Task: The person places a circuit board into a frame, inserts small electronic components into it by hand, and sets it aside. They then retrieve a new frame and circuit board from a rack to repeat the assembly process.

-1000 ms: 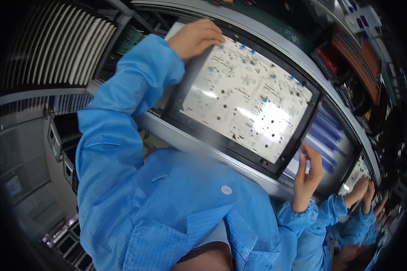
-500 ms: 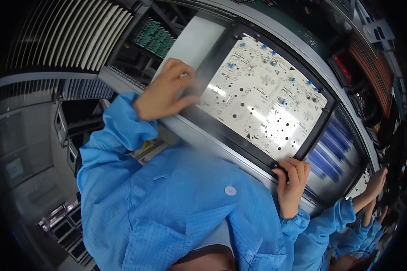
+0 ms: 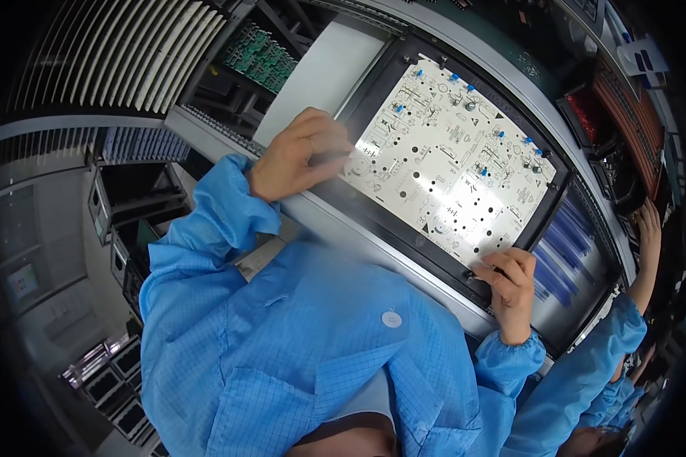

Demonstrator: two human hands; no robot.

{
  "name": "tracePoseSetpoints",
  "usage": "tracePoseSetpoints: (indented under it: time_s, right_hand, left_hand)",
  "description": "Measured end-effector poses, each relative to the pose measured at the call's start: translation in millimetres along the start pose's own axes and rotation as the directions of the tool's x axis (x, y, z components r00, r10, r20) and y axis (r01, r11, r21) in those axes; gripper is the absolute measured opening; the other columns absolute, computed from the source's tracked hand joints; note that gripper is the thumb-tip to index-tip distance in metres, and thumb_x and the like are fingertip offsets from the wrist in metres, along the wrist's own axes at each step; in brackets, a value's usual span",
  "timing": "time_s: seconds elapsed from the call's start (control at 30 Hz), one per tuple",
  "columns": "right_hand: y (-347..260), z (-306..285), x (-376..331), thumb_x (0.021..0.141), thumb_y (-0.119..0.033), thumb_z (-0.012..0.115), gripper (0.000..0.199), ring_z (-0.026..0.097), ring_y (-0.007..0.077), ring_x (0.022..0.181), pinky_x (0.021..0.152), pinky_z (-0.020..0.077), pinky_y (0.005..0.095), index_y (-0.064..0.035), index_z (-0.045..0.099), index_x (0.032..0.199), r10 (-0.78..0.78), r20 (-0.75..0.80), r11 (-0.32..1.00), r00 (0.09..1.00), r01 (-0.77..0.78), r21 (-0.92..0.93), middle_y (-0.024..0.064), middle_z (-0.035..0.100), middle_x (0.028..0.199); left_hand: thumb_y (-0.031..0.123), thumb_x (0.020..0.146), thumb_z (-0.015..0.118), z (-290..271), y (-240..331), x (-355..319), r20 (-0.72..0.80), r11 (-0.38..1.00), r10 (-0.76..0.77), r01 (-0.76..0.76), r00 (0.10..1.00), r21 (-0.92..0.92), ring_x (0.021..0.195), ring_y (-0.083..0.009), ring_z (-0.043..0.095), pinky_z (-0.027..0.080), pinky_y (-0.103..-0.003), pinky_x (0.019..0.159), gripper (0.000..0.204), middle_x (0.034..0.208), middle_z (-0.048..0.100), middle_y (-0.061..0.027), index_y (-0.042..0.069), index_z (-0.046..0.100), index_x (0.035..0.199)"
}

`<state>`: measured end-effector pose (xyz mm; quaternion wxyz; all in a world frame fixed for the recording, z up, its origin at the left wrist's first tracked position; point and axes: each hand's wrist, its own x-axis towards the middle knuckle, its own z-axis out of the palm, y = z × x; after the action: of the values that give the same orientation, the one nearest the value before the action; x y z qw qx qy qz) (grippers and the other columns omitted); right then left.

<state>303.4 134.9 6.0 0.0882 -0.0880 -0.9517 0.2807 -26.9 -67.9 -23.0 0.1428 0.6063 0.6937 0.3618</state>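
Note:
A white printed circuit board (image 3: 434, 186) with blue and dark parts standing on it lies in a black carrier frame (image 3: 381, 221) in front of me. At the board's left edge is my left hand (image 3: 301, 156), fingers curled toward the thumb. Its fingertips are smeared, and whatever is between them is hidden. My right hand (image 3: 513, 288) is at the board's near right corner, thumb and fingers drawn together beside a small dark knob (image 3: 469, 276) on the frame. What those fingertips pinch, if anything, cannot be made out.
Metal rails (image 3: 358, 238) border the carrier. Blue-purple strips (image 3: 564, 251) show to its right, a pale panel (image 3: 320, 76) to its left. Green circuit boards (image 3: 259, 57) and a slotted white rack (image 3: 141, 57) stand at far left. A co-worker's arm (image 3: 587, 381) reaches forward at right.
My left hand has moved right, its fingers closing in at the board's edge. My right hand has shifted up and right, its fingers tighter together. A co-worker's arm reaches farther forward.

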Motion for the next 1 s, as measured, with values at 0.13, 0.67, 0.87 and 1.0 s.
tracePoseSetpoints:
  time_s: [0.13,0.67,0.87,1.0]
  right_hand:
    - [-13.4,-7.1,-4.3,0.063,-0.010,0.077,0.037,0.050,0.0275,0.092,0.080,0.0417,0.0365,-0.0032,0.067,0.098,0.282,-0.206,0.950,0.937,-0.303,-0.079,0.0090,0.059,0.095]
    - [-28.5,38.1,-19.8,0.073,0.017,0.062,0.024,0.053,0.0211,0.076,0.068,0.0443,0.0281,0.0002,0.067,0.089,0.457,-0.544,0.885,0.704,-0.421,0.199,0.0091,0.056,0.085]
    - [-20.9,27.4,-26.1,0.085,0.004,0.057,0.012,0.050,0.0156,0.091,0.080,0.0409,0.0248,0.0006,0.061,0.096,0.591,-0.492,0.800,0.640,-0.387,0.458,0.0091,0.049,0.109]
    - [-8.2,23.6,-33.5,0.090,0.002,0.054,0.018,0.048,0.0102,0.091,0.081,0.0400,0.0221,0.0017,0.055,0.108,0.704,-0.352,0.636,0.617,-0.327,0.699,0.0067,0.046,0.114]
  left_hand:
    - [-0.002,0.071,0.072,3.2,-1.2,-2.7,-0.030,1.000,0.020,-0.020,0.999,0.003,0.096,-0.0248,0.053,0.046,-0.033,0.082,0.023,0.096,0.061,-0.0067,0.003,0.068,0.093]
    - [0.008,0.074,0.071,-4.0,5.0,-5.9,0.236,0.967,0.247,-0.254,0.940,-0.002,0.118,-0.0303,0.053,0.036,-0.046,0.107,0.023,0.108,0.063,-0.0093,0.005,0.066,0.096]
    - [0.009,0.073,0.061,-16.6,12.2,34.7,0.504,0.803,0.457,-0.584,0.733,0.121,0.103,-0.0246,0.058,0.045,-0.035,0.099,0.019,0.102,0.062,-0.0064,0.004,0.064,0.091]
    - [0.013,0.077,0.060,-21.2,11.8,108.8,0.663,0.816,0.322,-0.553,0.676,0.168,0.095,-0.0281,0.057,0.046,-0.038,0.085,0.014,0.099,0.062,-0.0084,0.006,0.065,0.089]
